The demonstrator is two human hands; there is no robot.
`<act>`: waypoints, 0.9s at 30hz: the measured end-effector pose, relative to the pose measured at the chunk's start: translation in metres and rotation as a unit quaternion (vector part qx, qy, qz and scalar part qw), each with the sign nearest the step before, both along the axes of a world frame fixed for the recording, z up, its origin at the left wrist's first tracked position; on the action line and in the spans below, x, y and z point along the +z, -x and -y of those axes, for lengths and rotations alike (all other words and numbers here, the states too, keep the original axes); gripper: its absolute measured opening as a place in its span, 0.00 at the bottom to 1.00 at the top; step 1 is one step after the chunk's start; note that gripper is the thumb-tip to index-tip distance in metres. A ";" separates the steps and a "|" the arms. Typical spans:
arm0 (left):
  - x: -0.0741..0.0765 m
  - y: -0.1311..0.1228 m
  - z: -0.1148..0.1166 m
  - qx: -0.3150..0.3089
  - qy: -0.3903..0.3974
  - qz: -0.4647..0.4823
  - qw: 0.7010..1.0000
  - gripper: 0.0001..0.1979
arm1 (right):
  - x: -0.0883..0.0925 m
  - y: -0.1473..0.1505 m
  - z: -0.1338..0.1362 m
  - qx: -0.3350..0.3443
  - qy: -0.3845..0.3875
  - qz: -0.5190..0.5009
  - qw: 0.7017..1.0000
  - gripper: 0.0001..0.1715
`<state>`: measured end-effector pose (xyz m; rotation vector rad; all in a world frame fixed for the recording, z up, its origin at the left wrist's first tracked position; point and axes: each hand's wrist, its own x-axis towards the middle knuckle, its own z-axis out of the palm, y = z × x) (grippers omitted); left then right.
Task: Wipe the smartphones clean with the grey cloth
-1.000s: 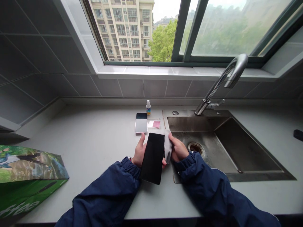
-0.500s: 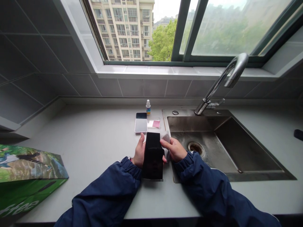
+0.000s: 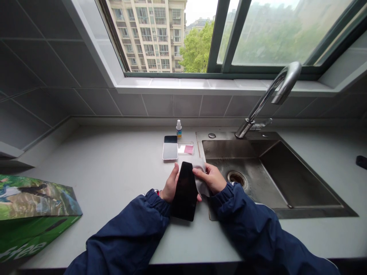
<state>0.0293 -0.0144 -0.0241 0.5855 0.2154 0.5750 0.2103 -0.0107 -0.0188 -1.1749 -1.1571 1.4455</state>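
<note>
A black smartphone lies tilted in my left hand, which grips it from the left and beneath; the thumb shows beside its upper left edge. Pinched in my right hand is a grey cleaning cloth, pressed against the phone's right edge. Most of the right fingers are hidden behind cloth and phone. Just beyond the hands, a second phone with a pale rim rests face up. Beside it lies a clear phone case with a pink patch, and behind stands a small white-capped spray bottle.
To the right, a steel sink is set into the white counter, with a chrome faucet at its back. A green printed bag stands at the left edge. A dark object sits far right.
The phone has turned a little, its lower end shifting right and its top narrowing in view. The cloth has spread further down its right edge. My hands have barely moved.
</note>
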 end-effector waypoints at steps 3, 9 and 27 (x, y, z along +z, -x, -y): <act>0.001 -0.001 0.001 -0.003 -0.011 0.000 1.000 0.47 | -0.001 -0.002 -0.003 -0.028 0.001 -0.001 1.000 0.26; 0.002 0.001 -0.003 -0.003 0.008 0.004 1.000 0.49 | 0.004 -0.001 0.000 0.055 -0.013 0.016 0.998 0.28; 0.009 0.003 -0.004 0.029 0.054 0.003 0.998 0.45 | 0.009 -0.012 -0.002 -0.215 -0.248 0.214 0.920 0.16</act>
